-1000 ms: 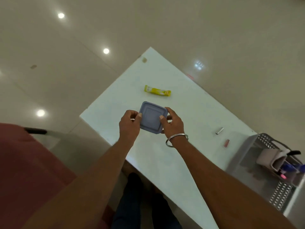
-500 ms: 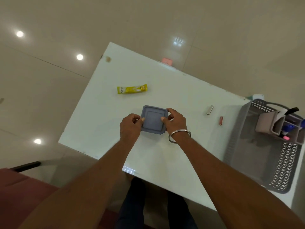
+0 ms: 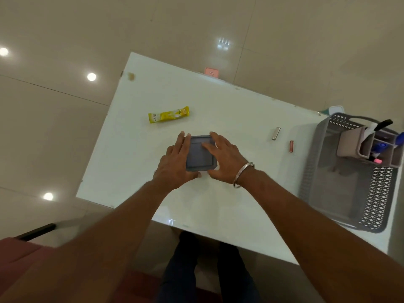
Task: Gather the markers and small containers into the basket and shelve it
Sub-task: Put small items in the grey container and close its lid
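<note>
Left hand: flat, fingers straight and close together, lying along the left edge of the container; thumb at its near corner.
Right hand: flat too, fingers straight and a little spread, pressing on the right side of the lid. I grip nothing with either hand.
Container: one, grey, square, lid on, sitting on the table near its middle, between my two hands.
Basket: one, grey, perforated walls, at the right end of the table, well apart from the container.
Organiser: one, beige, in the far corner of the basket.
Markers: three I can tell apart in the organiser – black, blue, pink-tipped; more may be hidden.
Small tubes: two, loose on the table between my right hand and the basket – one silver, one reddish, near each other but not touching.
Sachet: one, yellow, beyond my left hand.
Bracelet: one, metal, on my right wrist.
Chair: red, at lower left, off the table.
In the way: only the two tubes lie between the container and the basket.
</note>
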